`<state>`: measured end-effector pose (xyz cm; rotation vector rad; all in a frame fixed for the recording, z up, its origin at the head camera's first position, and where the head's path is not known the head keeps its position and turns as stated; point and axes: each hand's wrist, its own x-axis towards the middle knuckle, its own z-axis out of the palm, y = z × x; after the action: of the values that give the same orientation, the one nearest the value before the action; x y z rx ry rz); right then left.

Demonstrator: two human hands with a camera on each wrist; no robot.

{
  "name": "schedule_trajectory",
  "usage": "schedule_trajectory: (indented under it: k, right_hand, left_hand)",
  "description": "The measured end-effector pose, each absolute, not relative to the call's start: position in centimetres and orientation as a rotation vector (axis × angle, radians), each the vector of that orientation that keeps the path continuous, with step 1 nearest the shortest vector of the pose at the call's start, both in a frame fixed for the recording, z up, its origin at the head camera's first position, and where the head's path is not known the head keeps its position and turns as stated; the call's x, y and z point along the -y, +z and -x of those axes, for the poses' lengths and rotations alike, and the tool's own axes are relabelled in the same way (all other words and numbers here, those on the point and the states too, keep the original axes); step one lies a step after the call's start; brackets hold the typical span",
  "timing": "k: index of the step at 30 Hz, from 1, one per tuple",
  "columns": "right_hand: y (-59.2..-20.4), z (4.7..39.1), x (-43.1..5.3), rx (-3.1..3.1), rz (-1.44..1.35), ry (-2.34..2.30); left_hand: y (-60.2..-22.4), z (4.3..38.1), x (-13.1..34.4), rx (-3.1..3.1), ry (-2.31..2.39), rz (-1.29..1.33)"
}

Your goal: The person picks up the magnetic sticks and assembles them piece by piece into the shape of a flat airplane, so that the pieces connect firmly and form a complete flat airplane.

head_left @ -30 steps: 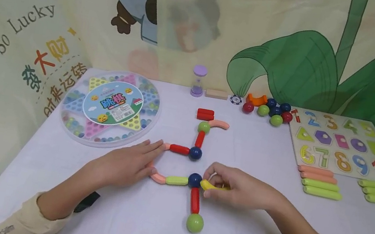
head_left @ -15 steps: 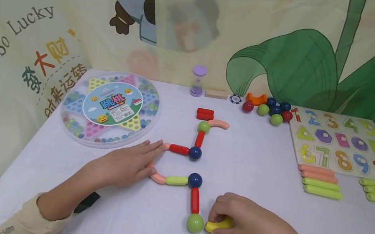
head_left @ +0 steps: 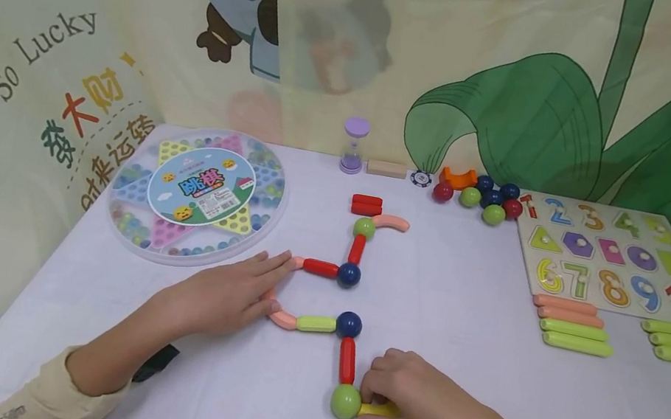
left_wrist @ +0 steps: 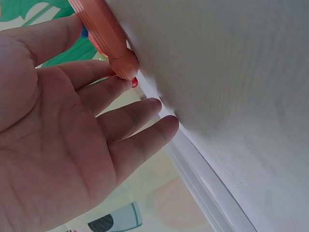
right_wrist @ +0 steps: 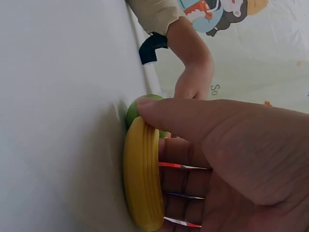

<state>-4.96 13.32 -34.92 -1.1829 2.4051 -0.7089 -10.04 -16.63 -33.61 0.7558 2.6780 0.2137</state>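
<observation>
My right hand (head_left: 425, 405) pinches a yellow curved magnetic rod (head_left: 379, 410) between thumb and fingers. One end of this rod meets the green ball (head_left: 346, 402); its curve shows best in the right wrist view. From the green ball a red rod (head_left: 347, 361) runs up to a blue ball (head_left: 349, 325), then a light green rod (head_left: 316, 324) leads left to a salmon curved rod (head_left: 284, 320). My left hand (head_left: 229, 296) rests on the salmon pieces with fairly straight fingers, partly hiding them. Above, another red rod (head_left: 321, 268) joins a second blue ball (head_left: 349, 275).
A round marble board game (head_left: 199, 194) lies at left. Spare salmon and green rods (head_left: 577, 330) sit on the right, below a number puzzle board (head_left: 626, 261). Loose balls (head_left: 493, 214), an hourglass (head_left: 354, 145) and a wooden block (head_left: 386, 168) stand along the back.
My right hand has carried the yellow curved rod from beside the lower blue ball down to the green ball, where it now touches. The left hand stays in place.
</observation>
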Motion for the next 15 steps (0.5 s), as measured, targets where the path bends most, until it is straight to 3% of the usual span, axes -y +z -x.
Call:
schedule_trajectory:
  k: [15]
  right_hand:
    - [-35.43,4.89,-12.56,-2.415,1.14,-0.73]
  left_hand:
    - [-33.65,10.07,16.55,-2.681,0.214,-0.741]
